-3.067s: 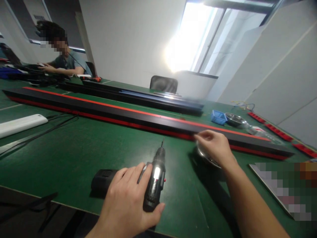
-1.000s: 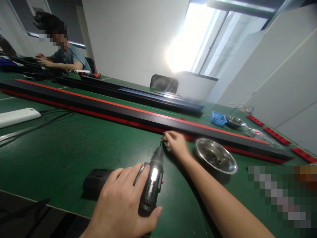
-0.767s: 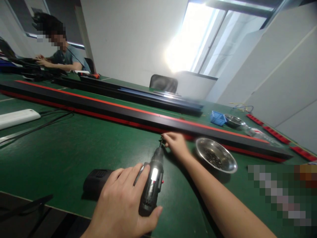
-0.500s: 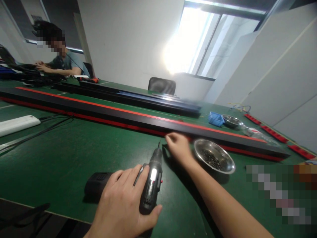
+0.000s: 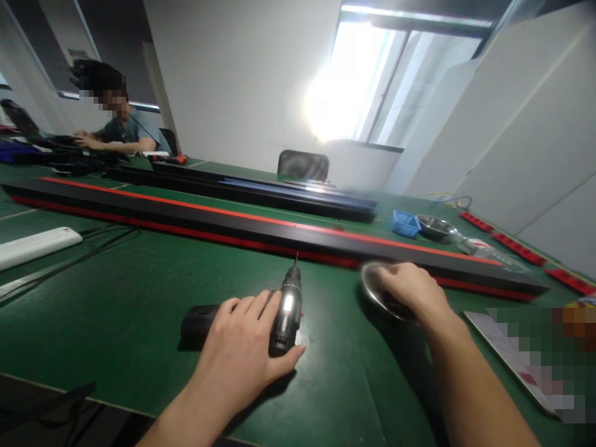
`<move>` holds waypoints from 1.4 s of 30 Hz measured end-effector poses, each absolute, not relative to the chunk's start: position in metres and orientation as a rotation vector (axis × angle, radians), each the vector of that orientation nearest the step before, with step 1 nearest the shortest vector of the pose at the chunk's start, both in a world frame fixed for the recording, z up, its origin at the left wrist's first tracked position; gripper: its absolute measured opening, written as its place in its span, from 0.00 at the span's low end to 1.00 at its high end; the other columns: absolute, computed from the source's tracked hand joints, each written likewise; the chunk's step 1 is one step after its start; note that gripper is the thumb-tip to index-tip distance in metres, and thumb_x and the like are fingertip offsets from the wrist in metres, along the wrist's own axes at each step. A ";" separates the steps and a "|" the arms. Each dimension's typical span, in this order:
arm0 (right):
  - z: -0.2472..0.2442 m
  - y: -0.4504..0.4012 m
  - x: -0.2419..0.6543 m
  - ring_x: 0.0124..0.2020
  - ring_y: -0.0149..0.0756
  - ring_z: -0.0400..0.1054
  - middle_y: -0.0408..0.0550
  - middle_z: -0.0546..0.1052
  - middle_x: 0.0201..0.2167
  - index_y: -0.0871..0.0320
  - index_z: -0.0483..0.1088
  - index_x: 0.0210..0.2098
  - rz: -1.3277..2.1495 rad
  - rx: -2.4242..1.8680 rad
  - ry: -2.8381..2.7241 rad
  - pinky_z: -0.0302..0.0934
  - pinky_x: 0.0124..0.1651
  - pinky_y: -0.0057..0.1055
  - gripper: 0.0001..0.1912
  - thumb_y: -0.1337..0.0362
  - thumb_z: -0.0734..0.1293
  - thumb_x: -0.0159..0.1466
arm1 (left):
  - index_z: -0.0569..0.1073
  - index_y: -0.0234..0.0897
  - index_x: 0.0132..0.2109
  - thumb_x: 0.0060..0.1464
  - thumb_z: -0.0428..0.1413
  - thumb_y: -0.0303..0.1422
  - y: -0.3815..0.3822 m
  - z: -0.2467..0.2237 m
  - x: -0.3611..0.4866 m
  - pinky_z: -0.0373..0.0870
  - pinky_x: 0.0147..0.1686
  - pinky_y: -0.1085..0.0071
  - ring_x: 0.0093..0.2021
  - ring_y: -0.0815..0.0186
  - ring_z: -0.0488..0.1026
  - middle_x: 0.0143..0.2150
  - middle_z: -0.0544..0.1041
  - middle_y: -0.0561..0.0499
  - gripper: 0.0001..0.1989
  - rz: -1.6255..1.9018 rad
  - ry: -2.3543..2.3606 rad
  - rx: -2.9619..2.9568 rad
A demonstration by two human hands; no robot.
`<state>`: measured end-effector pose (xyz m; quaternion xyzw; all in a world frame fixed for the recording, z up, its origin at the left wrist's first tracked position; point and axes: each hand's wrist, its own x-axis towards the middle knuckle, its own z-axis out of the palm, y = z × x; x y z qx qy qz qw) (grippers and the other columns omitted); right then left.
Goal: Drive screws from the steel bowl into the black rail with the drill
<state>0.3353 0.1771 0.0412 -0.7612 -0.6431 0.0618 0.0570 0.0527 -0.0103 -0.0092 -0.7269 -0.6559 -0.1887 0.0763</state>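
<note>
My left hand (image 5: pixel 244 338) is wrapped round a black cordless drill (image 5: pixel 289 304), which lies on its side on the green table. The drill's thin bit points away from me, toward a long black bar with red edges (image 5: pixel 261 233). At the right, my right hand (image 5: pixel 414 288) reaches into a round metal bowl (image 5: pixel 370 285). Its fingertips are blurred and partly hidden, so I cannot make out what they pinch. Small dark pieces, which look like screws, lie in the bowl, mostly covered by the hand.
Behind the bar lie more dark bars (image 5: pixel 261 197). A blue bin (image 5: pixel 405 223) and a second metal bowl (image 5: pixel 436 227) stand at the back right. At the left are a white power strip (image 5: pixel 41 246) and cables. A person (image 5: pixel 125 133) sits at the far left.
My right hand has moved right, from beside the drill bit to the metal bowl. My left hand and the drill have shifted slightly away from me.
</note>
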 end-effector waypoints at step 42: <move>0.011 0.193 0.360 0.27 0.42 0.74 0.54 0.81 0.29 0.55 0.82 0.32 0.248 -2.112 -2.104 0.58 0.30 0.34 0.12 0.54 0.71 0.59 | 0.68 0.38 0.64 0.51 0.60 0.49 -0.045 -0.026 0.051 0.61 0.54 0.51 0.53 0.49 0.73 0.58 0.77 0.43 0.37 -0.696 -1.820 -2.107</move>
